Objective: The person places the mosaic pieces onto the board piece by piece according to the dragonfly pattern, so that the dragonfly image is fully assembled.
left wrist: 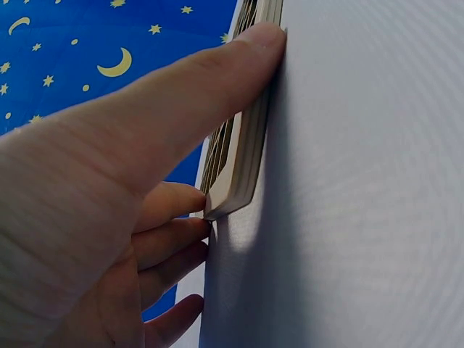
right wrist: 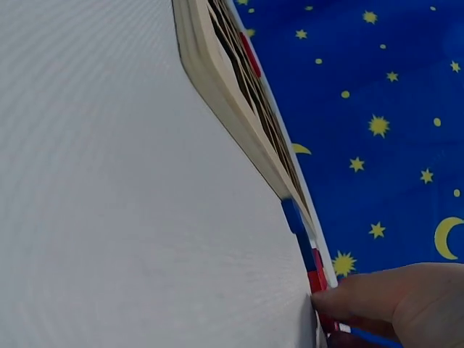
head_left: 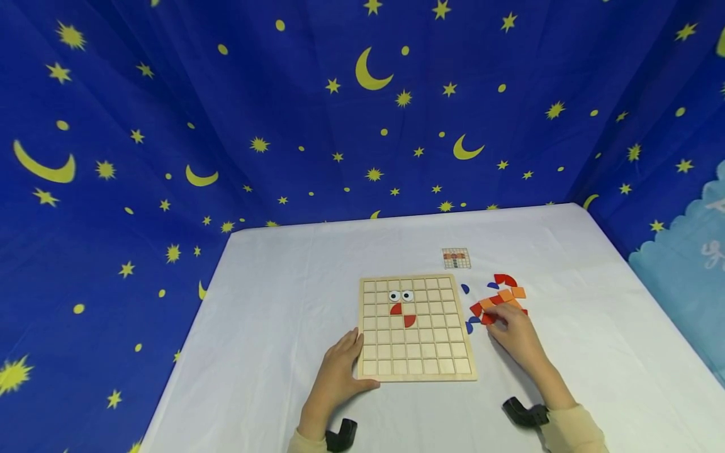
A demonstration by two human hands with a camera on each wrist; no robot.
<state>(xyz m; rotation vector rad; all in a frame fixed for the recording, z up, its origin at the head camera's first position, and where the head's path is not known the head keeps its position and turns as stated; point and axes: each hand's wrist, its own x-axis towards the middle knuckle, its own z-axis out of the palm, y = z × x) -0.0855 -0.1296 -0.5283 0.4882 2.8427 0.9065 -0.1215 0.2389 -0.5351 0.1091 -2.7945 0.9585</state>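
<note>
A wooden grid board lies flat on the white table. Two googly-eye pieces sit side by side in its upper cells, with a red quarter-round piece and another red quarter-round piece below them. My left hand rests at the board's near left corner, fingers along the left side and thumb along the front edge. To the right of the board, my right hand reaches into a pile of flat pieces. Its thumb and index fingertips are at a red piece; I cannot tell whether they pinch it.
Orange squares, a red arc-shaped piece and several blue half-round pieces lie around the right hand. A small picture card with a grid pattern lies behind the board. Blue star-patterned cloth hangs behind the table.
</note>
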